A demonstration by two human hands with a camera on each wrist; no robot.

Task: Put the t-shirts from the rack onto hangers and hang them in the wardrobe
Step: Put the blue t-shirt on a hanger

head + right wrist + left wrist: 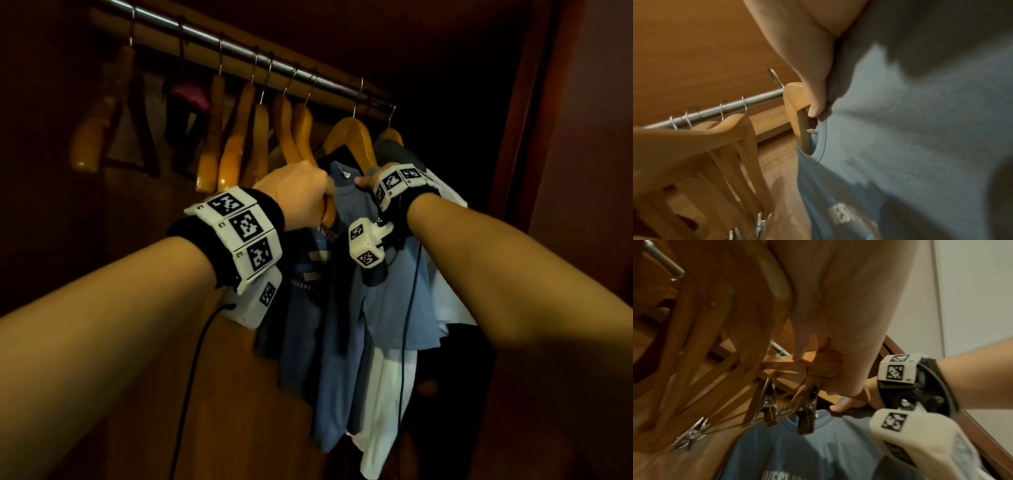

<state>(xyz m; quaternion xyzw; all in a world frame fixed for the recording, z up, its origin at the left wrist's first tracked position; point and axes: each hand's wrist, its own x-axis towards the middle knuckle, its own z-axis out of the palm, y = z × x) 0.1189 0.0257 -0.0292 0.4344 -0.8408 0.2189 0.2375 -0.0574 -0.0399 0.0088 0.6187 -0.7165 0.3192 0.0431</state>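
Left hand (301, 192) grips a hanger (352, 137) arm. Right hand (371, 178) pinches the blue shirt (387, 274) collar. Bare hangers (239, 137) crowd left.

Your left hand (298, 192) is covering the wooden hanger's (352, 137) left arm; your right hand's (373, 178) fingers are disappearing behind the blue t-shirt (346, 284), whose blurred print is proving unreadable.

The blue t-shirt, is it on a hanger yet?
Only partly: the wooden hanger sits in the blue t-shirt collar, shoulders not seated.
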